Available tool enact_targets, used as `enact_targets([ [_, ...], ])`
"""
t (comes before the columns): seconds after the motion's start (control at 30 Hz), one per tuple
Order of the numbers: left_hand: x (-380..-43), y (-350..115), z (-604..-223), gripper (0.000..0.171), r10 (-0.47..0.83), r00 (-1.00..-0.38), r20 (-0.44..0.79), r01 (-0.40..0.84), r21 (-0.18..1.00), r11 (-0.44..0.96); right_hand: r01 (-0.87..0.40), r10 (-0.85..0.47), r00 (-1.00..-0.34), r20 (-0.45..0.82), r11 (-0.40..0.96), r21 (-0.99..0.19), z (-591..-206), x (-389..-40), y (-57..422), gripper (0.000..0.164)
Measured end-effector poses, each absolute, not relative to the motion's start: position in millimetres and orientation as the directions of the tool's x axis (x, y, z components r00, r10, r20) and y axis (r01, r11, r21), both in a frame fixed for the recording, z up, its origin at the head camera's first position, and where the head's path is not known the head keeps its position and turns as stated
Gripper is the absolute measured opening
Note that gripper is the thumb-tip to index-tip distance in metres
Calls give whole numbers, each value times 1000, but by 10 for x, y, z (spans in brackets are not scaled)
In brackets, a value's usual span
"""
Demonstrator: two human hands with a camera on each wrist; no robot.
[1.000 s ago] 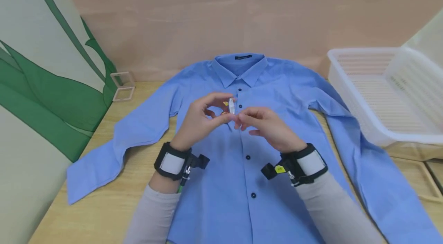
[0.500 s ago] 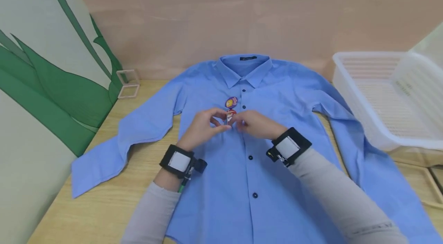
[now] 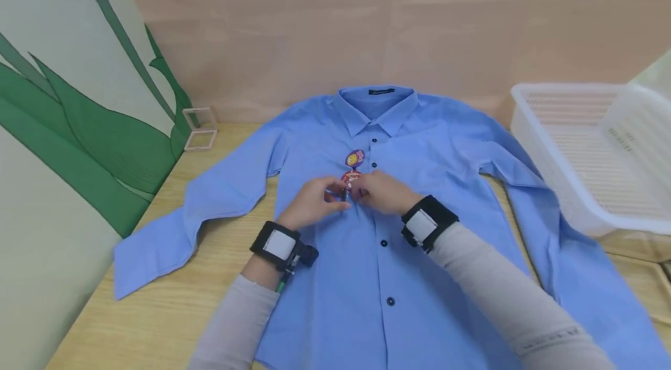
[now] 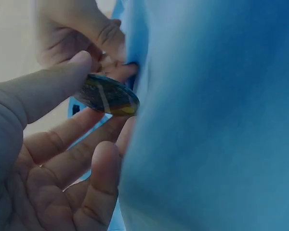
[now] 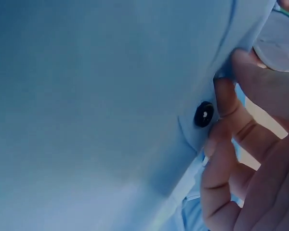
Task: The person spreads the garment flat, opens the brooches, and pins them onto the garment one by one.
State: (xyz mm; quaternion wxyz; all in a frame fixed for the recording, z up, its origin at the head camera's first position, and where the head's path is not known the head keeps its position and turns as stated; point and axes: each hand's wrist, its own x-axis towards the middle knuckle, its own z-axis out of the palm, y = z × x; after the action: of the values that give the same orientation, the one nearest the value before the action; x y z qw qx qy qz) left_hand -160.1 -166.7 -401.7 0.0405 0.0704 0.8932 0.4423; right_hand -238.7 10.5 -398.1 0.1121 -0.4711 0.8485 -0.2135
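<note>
A blue button-up shirt lies spread front up on the table. On its chest sit a purple badge with a yellow figure and, just below, a red badge partly behind fingers. My left hand holds a round pin badge edge-on between thumb and fingers, its rim right at the shirt. The pale back of this badge shows in the right wrist view. My right hand pinches a fold of the shirt front beside the badge, near a black button.
A white plastic basket stands at the right, close to the shirt's sleeve. At the back left is a small pale open frame. Wooden tabletop shows at the left, and a beige cloth backdrop hangs behind.
Both hands have come down from above the shirt to its chest, left hand still holding the badge. My right hand has left the badge and now pinches the shirt. The upper badges have come into view.
</note>
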Motion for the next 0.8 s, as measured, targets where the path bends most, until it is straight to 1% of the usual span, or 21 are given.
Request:
enact_targets([
  [0.1, -1614, -1654, -4023, 41, 154, -987, -37, 65, 794, 605, -703, -837, -548, -11, 467, -536, -3994, -2420, 136, 12],
  [0.2, -1626, -1645, -4023, 42, 140, -988, -63, 35, 794, 607, -664, -834, -551, -41, 467, -584, -3984, -2440, 149, 12],
  [0.4, -1634, -1642, -4006, 42, 124, -990, -70, 24, 777, 629, -653, -834, -549, -63, 475, -590, -3953, -2437, 127, 9],
  [0.5, -1626, -1641, -3994, 41, 118, -991, -60, 29, 769, 639, -706, -832, -554, -38, 494, -507, -3954, -2408, 97, 7],
  [0.6, -1620, -1640, -3987, 40, 107, -993, -53, 29, 760, 650, -771, -828, -561, -21, 531, -352, -3954, -2363, 62, 17],
  [0.67, -1621, -1640, -3984, 40, 101, -994, -52, 27, 751, 659, -803, -828, -560, -9, 546, -238, -3953, -2337, 39, 18],
  [0.7, -1622, -1640, -3984, 40, 99, -994, -53, 26, 749, 662, -812, -828, -561, -9, 553, -185, -3955, -2326, 27, 16],
  [0.8, -1623, -1644, -3983, 40, 93, -994, -62, 15, 754, 657, -832, -835, -550, 16, 546, -103, -3959, -2308, -1, 6],
])
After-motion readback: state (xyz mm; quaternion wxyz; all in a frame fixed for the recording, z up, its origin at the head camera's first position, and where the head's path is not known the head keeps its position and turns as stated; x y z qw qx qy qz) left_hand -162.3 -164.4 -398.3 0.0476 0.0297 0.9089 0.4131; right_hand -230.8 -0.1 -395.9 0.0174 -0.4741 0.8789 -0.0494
